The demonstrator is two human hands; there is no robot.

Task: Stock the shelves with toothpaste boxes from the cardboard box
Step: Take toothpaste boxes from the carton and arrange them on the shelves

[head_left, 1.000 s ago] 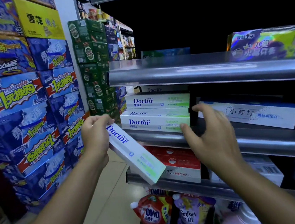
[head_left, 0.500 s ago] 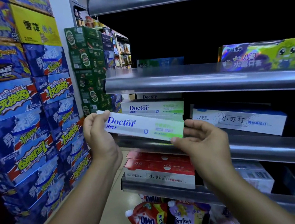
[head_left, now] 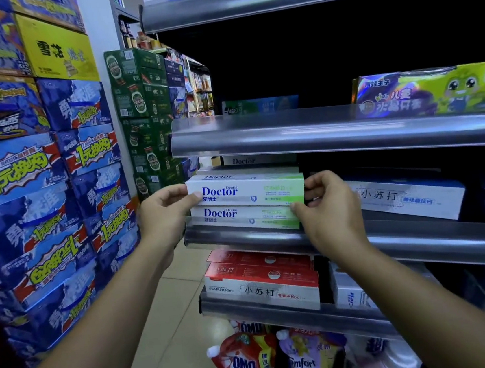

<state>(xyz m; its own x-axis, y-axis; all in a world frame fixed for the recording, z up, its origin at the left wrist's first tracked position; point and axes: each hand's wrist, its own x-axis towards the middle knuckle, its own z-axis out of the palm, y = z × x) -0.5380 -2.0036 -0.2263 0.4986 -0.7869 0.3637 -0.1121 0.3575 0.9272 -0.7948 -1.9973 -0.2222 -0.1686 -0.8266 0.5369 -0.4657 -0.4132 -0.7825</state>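
Note:
A white and green Doctor toothpaste box (head_left: 248, 190) lies level on top of another Doctor box (head_left: 245, 218) at the left end of the middle shelf (head_left: 423, 239). My left hand (head_left: 164, 214) grips its left end. My right hand (head_left: 326, 201) pinches its right end, fingers also touching the box below. More Doctor boxes (head_left: 258, 160) sit behind the stack. The cardboard box is out of view.
White soda toothpaste boxes (head_left: 409, 196) lie to the right on the same shelf. Red boxes (head_left: 261, 281) fill the shelf below, a green children's box (head_left: 430, 92) the shelf above. Blue beer cartons (head_left: 39, 191) wall the left side. Detergent pouches (head_left: 246, 362) stand at the bottom.
The held box swung from hanging tilted in my left hand to level. My right hand took its right end, and both hands carried it onto the Doctor stack on the shelf.

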